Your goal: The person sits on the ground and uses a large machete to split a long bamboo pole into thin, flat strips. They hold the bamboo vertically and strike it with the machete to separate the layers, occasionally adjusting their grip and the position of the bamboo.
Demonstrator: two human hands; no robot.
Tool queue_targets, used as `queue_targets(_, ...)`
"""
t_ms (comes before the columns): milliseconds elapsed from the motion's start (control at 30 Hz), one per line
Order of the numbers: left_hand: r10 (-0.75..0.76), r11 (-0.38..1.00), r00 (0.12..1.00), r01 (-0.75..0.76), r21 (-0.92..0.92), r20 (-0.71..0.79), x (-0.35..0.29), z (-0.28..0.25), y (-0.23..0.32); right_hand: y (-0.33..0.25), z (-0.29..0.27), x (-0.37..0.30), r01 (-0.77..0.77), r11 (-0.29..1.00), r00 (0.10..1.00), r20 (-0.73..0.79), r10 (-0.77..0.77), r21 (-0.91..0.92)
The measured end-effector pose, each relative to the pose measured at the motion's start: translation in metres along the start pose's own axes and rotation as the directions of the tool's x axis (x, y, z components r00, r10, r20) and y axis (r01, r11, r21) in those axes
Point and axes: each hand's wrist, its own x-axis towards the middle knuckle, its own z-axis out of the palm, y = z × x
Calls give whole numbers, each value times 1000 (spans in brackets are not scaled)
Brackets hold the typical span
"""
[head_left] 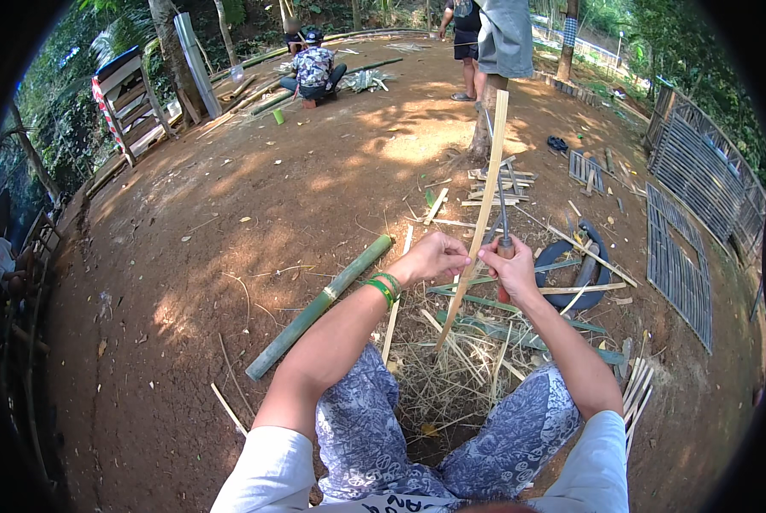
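One bamboo strip (487, 188), pinched by my left hand (435, 257) and right hand (517, 271), the latter gripping a wooden-handled tool (506, 247) right of the strip: apparently a handling step, calling for steadiness.

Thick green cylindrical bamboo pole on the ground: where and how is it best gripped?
Grip the pole mid-length, probably from above and its left: its long round body lies on brown soil, with the left forearm to its right.

Bamboo strip (487, 188) over shavings (451, 380), pole (321, 306) left, panels (699, 181) right
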Motion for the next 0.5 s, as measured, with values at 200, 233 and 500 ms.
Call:
queue_targets(200, 12, 999, 1000, -12, 30, -8, 0, -1, -2, -2, 0, -1, -9, 1000, 1000, 13, 8, 22)
queue_targets(233, 11, 999, 1000, -11, 36, -9, 0, -1, -3, -2, 0, -1, -7, 1000, 1000, 15, 7, 28)
queue_targets(500, 18, 989, 999, -11, 151, -49, -1, 1, 4, 0, 0, -1, -3, 1000, 1000, 10, 3, 13)
